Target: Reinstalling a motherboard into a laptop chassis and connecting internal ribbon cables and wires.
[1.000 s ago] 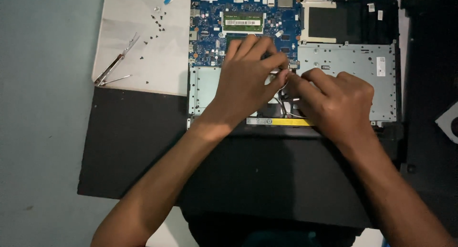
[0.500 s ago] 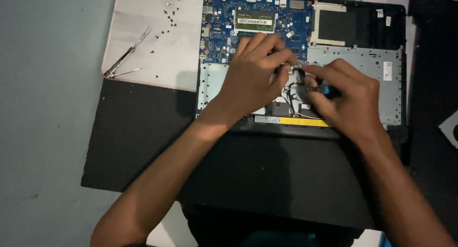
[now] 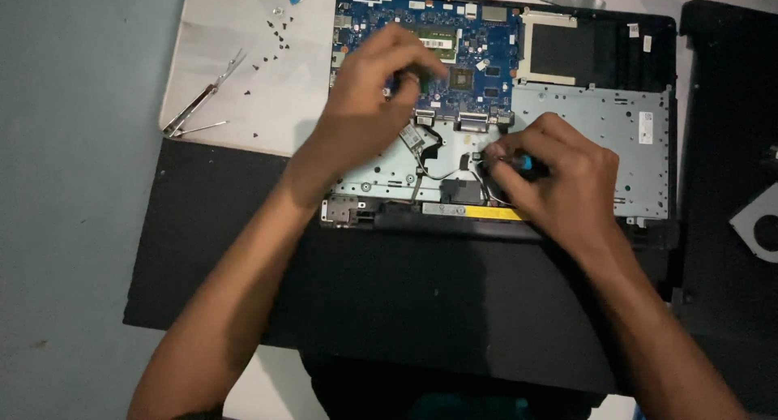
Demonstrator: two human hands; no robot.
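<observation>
Screwdriver [image 3: 519, 162] — right hand [image 3: 559, 181], laptop [image 3: 567, 120]

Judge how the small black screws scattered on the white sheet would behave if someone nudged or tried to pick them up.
The screws look tiny and loose, so a nudge would probably scatter or roll them. Being so small, they would likely be fiddly for bare fingers; the tweezers beside them may suit better. They seem light and easily lost off the white sheet.

From my feed, the workbench [image 3: 73, 185] was a plain grey-blue surface. A black mat [image 3: 211, 250] lay on it under the opened laptop [image 3: 583, 120], next to a white sheet [image 3: 235, 55] with loose screws [image 3: 279, 32] and tweezers [image 3: 198, 104].
</observation>
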